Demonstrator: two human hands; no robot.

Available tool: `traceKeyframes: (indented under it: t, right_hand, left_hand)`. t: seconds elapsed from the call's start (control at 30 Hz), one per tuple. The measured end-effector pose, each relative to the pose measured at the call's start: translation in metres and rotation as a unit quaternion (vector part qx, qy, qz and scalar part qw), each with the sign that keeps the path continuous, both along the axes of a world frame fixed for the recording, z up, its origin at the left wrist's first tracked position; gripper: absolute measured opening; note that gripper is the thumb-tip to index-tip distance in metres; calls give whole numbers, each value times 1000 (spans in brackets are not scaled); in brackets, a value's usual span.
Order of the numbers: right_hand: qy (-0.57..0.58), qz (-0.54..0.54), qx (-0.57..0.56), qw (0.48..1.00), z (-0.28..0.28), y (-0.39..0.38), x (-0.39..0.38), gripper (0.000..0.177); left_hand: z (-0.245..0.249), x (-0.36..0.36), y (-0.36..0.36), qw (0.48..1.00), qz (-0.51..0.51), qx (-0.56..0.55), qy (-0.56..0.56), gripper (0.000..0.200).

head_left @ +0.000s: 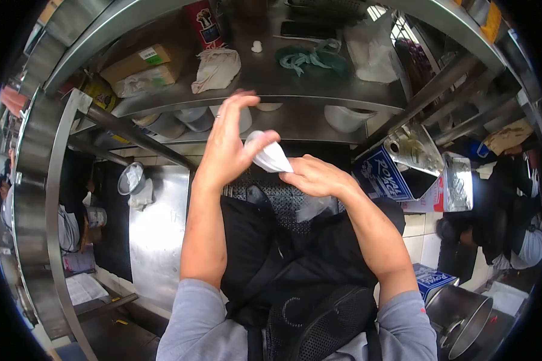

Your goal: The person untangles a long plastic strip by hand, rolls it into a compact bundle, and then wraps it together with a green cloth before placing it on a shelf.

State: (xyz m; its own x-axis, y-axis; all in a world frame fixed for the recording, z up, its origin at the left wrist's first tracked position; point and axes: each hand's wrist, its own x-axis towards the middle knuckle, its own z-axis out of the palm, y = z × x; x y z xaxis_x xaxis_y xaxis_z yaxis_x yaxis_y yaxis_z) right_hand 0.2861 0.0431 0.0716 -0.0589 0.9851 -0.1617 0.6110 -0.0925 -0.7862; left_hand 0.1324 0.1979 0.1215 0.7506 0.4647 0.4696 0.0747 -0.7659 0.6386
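A white, thin, cone-shaped piece [272,159], like folded paper or cloth, is between my two hands, its narrow end pointing at my right hand. My right hand [319,177] pinches that narrow end between thumb and fingers. Raised on the other side, my left hand [229,141] has its fingers stretched upward and apart, with the thumb lying over the wide end of the white piece. A ring shows on one left finger. Both hands are in front of the steel shelf unit, above my black-clad lap.
On the steel shelf [259,75] are a crumpled pale cloth [217,69], a red can [205,27], a green plastic bag [313,60] and a cardboard box [141,66]. A blue tin [382,174] stands right, a metal pot [473,322] lower right, a steel surface [159,240] left. People are at both sides.
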Motion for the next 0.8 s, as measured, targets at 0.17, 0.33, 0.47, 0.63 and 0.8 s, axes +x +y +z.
traceKeyframes:
  t: [0.17,0.33,0.47,0.63,0.8]
  right_hand:
    - [-49,77,-41,995,-16,-1,9,29]
    - [11,8,-52,999,-2,-5,10,31]
    - [15,14,-38,999,20,-11,12,30]
    - [-5,-23,-3,1000,22,-25,48,32]
    - [207,-95,-17,974,29,-35,57,33]
  left_hand:
    - [3,11,-52,961,-249,72,93,102]
    - [-37,20,-51,931,-275,-53,233,107]
    - [-51,19,-58,946,-209,-49,241,96]
    - [-46,18,-47,929,-140,-57,338,69]
    - [-56,18,-35,918,-221,-202,261,37]
